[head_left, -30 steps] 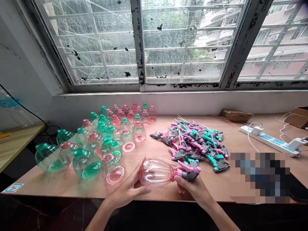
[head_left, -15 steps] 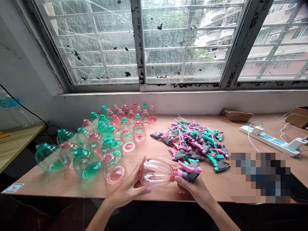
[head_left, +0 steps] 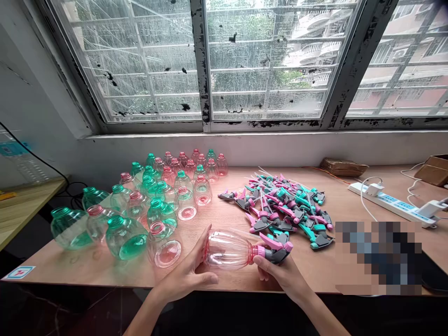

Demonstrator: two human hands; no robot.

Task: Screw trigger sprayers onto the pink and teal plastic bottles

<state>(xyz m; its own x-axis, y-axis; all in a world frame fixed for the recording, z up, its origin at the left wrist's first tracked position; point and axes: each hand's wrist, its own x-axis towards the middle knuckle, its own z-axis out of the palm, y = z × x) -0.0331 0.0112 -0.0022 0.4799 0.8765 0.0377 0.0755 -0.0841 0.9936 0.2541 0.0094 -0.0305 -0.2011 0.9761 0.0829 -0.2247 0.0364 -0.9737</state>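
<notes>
- Pink, ribbed, transparent plastic bottle (head_left: 227,250) is held sideways by the front edge of the brown wooden table (head_left: 318,270), with a pink-and-grey trigger sprayer (head_left: 276,247) at its neck.
- Left hand (head_left: 185,275) loosely clasps its base; right hand (head_left: 280,275) clamps the sprayer's collar.
- Slack left fingers could let the smooth base slip; a leftward swing could topple the nearest upright pink bottle (head_left: 168,254).

There are two hands (head_left: 189,274), one held pink bottle (head_left: 229,251) with one spray head (head_left: 280,255), about thirty standing bottles (head_left: 126,239), loose spray heads (head_left: 282,205) too heaped to count, one power strip (head_left: 395,206), two plugs (head_left: 375,189).
</notes>
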